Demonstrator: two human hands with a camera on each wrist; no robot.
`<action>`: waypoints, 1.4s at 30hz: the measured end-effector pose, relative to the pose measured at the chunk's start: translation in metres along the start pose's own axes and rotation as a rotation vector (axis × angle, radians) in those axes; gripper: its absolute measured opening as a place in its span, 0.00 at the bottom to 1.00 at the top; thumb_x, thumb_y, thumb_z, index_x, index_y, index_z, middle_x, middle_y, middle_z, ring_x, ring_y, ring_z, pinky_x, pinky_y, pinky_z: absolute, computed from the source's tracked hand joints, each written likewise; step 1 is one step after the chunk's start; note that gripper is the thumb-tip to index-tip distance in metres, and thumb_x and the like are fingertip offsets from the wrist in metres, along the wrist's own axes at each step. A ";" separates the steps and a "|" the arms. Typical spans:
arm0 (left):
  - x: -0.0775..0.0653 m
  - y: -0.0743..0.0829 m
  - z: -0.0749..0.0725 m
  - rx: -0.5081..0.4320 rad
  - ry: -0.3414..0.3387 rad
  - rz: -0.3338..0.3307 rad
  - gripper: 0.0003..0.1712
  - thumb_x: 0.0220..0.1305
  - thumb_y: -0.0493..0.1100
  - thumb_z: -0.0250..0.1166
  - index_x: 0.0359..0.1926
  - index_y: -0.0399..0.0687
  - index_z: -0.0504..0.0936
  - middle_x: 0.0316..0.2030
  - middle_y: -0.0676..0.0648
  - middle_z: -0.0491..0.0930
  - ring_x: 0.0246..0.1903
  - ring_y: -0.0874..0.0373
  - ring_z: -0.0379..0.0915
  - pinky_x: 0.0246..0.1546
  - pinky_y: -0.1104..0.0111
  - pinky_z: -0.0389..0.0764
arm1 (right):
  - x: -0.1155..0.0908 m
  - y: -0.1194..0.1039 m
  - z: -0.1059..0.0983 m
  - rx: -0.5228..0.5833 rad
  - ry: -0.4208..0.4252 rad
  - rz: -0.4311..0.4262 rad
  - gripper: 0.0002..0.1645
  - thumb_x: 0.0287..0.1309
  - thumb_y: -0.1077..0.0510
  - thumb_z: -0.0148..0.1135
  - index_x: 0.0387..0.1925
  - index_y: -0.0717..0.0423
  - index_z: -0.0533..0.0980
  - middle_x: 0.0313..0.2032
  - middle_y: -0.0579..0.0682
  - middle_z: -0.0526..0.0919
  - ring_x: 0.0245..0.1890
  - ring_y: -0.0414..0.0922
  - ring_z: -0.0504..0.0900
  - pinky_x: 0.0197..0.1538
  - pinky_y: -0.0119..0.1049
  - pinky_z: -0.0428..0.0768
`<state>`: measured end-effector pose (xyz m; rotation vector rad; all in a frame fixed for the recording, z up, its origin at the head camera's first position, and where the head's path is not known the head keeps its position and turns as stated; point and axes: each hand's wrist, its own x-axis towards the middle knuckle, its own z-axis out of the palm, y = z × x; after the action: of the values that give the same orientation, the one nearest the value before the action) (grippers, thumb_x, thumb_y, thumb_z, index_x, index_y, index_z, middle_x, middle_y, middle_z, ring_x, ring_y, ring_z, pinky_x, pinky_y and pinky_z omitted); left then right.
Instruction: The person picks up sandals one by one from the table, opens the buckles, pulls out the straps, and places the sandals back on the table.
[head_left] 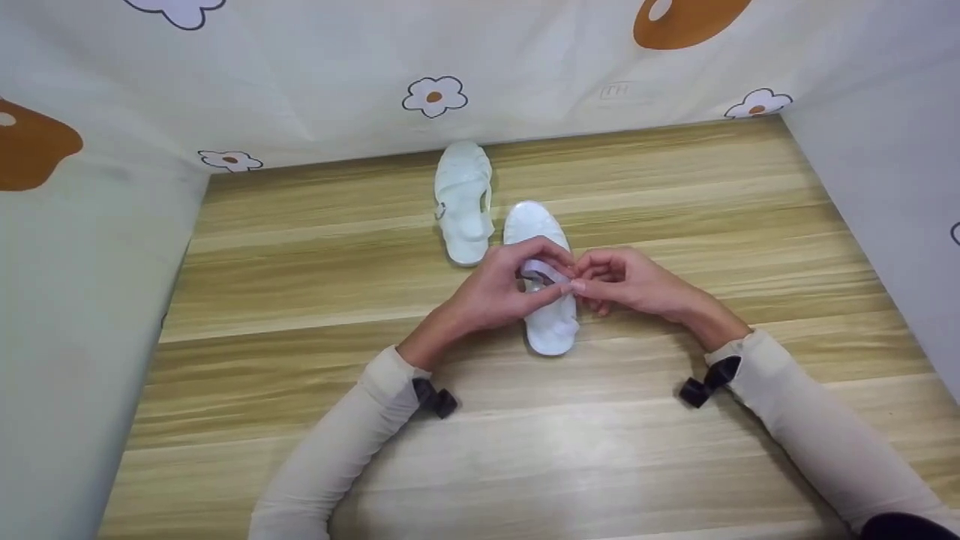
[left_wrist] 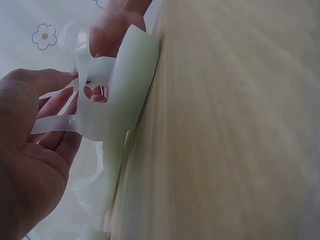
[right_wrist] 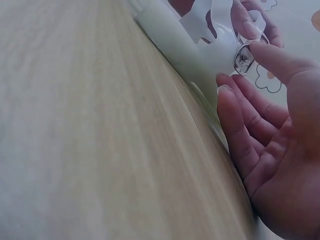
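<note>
A white sandal [head_left: 552, 334] lies sole down on the wood-grain surface, its toe pointing away from me. Over its ankle strap [head_left: 541, 268] my left hand [head_left: 491, 292] arches, thumb and fingertips pinching the strap near the sandal's right side. My right hand [head_left: 637, 283] meets it there and pinches at the metal buckle [right_wrist: 244, 60], its thumb on the frame. In the left wrist view the strap [left_wrist: 56, 123] passes between the curled left fingers. Fingers partly hide the strap's end. A matching sandal [head_left: 463, 187] sits farther back to the left.
Behind the wood-grain surface [head_left: 525, 450] hangs a pale sheet [head_left: 337, 82] printed with flowers and brown shapes. Side panels [head_left: 82, 300] stand at left and right. Black wrist mounts [head_left: 435, 399] stick out from both sleeves.
</note>
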<state>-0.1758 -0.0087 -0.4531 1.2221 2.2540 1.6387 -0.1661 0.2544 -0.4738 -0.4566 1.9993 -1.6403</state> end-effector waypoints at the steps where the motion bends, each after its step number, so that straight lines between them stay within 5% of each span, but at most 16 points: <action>1: 0.000 0.000 0.000 -0.001 0.004 0.000 0.15 0.70 0.42 0.76 0.54 0.42 0.86 0.46 0.51 0.93 0.49 0.65 0.89 0.56 0.67 0.87 | 0.000 0.000 0.000 -0.004 -0.004 -0.003 0.14 0.75 0.53 0.69 0.50 0.60 0.82 0.39 0.50 0.88 0.32 0.41 0.85 0.34 0.35 0.87; 33: 0.001 -0.006 -0.005 -0.046 0.073 -0.017 0.14 0.71 0.35 0.71 0.53 0.32 0.84 0.44 0.45 0.91 0.45 0.58 0.89 0.55 0.65 0.88 | -0.001 -0.001 -0.001 0.016 -0.024 -0.015 0.12 0.76 0.55 0.66 0.47 0.62 0.81 0.34 0.50 0.87 0.29 0.41 0.84 0.32 0.34 0.85; 42: 0.002 -0.006 -0.008 0.088 0.142 0.036 0.12 0.72 0.40 0.73 0.53 0.42 0.87 0.47 0.49 0.91 0.51 0.61 0.86 0.61 0.65 0.82 | -0.002 -0.002 0.000 0.006 -0.019 -0.020 0.14 0.76 0.54 0.67 0.47 0.63 0.81 0.34 0.50 0.87 0.30 0.41 0.83 0.33 0.32 0.84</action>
<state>-0.1841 -0.0140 -0.4546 1.2083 2.4257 1.7076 -0.1647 0.2554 -0.4717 -0.4900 1.9817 -1.6479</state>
